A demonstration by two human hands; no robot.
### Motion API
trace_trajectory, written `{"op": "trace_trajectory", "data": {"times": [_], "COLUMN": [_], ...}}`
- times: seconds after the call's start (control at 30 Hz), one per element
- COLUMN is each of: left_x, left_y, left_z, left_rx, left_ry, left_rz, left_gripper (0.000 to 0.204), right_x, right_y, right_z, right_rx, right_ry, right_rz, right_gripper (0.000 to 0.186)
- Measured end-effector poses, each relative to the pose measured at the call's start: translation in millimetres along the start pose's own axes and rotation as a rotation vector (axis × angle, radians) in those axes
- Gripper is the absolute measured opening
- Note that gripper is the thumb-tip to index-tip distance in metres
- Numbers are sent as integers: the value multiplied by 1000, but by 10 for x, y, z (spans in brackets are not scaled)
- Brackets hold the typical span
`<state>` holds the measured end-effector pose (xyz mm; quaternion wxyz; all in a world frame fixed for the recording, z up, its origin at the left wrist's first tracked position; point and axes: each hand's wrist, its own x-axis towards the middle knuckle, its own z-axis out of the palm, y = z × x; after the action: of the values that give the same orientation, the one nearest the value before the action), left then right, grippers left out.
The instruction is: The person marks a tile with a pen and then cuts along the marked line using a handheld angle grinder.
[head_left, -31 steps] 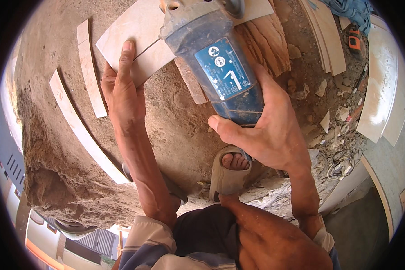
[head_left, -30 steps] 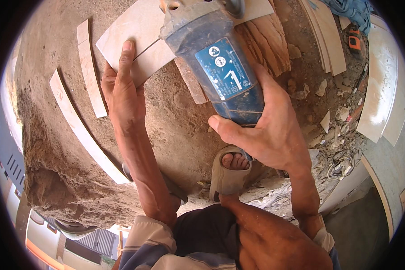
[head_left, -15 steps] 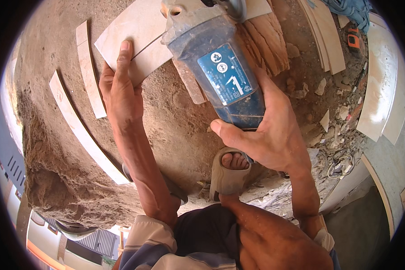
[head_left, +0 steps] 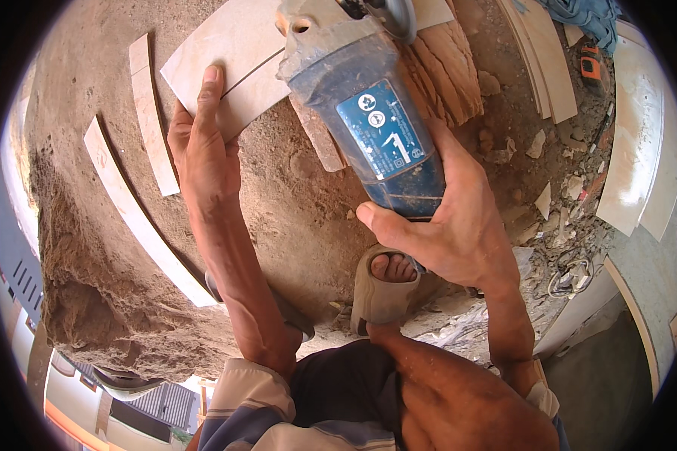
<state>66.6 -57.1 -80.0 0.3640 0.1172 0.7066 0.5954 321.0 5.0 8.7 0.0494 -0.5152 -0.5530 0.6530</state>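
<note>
The right hand (head_left: 459,225) is wrapped firmly around the dusty blue plastic body of an angle grinder (head_left: 368,128), whose disc sits at the far edge of a smooth beige tile (head_left: 233,60). The left hand (head_left: 203,150) presses flat, fingers extended, on the tile's near left side. Two narrow curved tile strips (head_left: 147,113) lie left on rough sandy ground (head_left: 293,203).

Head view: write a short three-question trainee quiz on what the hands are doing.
1. True or false: the left hand presses flat on the beige tile.
2. Which hand grips the blue angle grinder?
3. The sandalled foot lies: A) on the tile; B) below the grinder, on the sandy ground; C) on the tile strips.

Key: 1 true; 2 the right hand; 3 B.
</note>
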Motion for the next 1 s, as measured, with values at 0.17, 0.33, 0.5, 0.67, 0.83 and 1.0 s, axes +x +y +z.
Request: {"op": "trace_trajectory", "data": {"times": [0.17,0.33,0.5,0.67,0.83,1.0], "left_x": [33,12,-3,18,34,45], "left_y": [-22,-9,11,3,-23,-69], "left_z": [-40,-10,22,9,-11,-36], "left_rx": [20,19,4,16,29,62], "left_ry": [-10,5,2,-12,-8,-52], "left_rz": [-17,-7,9,12,13,83], "left_gripper": [58,58,60,60,60,58], "right_x": [-32,-65,-82,-104,-131,-147], "right_y": [25,20,52,106,109,127], "right_z": [16,6,-5,10,1,1], "right_rx": [-39,19,-14,-39,-27,-27], "right_ry": [19,14,12,45,38,34], "right_rz": [-11,1,-10,-66,-58,-60], "right_gripper": [66,65,63,62,62,63]}}
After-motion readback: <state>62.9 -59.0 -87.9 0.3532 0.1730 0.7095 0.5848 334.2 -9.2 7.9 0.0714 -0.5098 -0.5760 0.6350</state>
